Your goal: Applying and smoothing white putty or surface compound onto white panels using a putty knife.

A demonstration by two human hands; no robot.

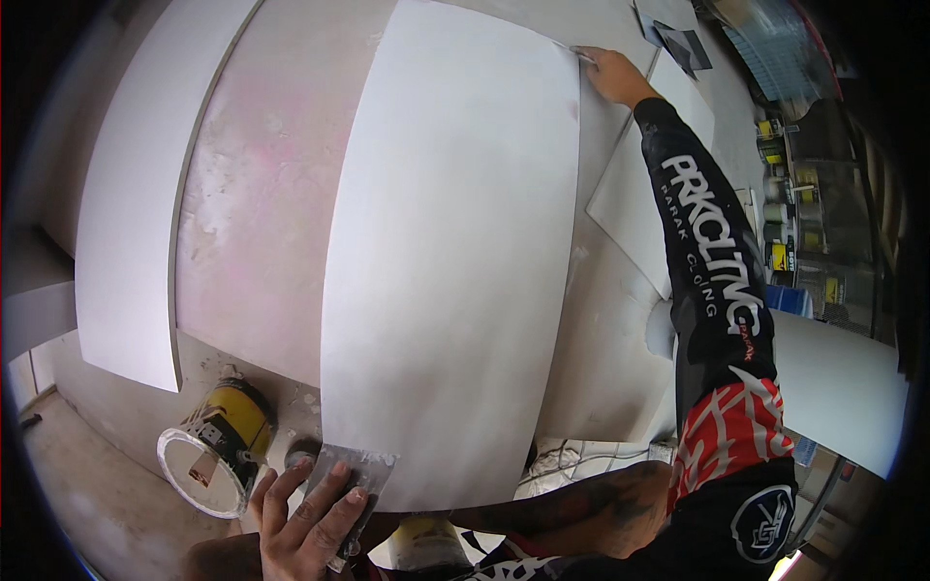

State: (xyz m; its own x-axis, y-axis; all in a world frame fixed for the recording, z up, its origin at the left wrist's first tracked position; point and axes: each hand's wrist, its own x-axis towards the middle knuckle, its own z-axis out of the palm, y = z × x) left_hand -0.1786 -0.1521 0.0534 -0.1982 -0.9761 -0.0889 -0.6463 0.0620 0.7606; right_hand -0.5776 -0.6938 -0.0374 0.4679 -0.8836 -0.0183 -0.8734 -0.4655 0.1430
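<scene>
A long white panel [450, 242] lies lengthwise in front of me. At its near left corner my left hand [305, 518] grips a flat grey filler spreader [358, 474], whose blade lies over the panel's edge and carries pale smears. My right arm reaches far along the panel's right side. Up at the far right corner, my right hand [610, 76] is closed at the panel's edge, fingers pinched around something small and thin that I cannot make out.
Another white panel [126, 203] lies to the left. A yellow-and-black tin [232, 416] with a white-crusted rim lies tilted at the lower left. White boards [639, 184] rest beyond my right arm, with dark sheets [683, 46] above and shelved tins [780, 257] farther right.
</scene>
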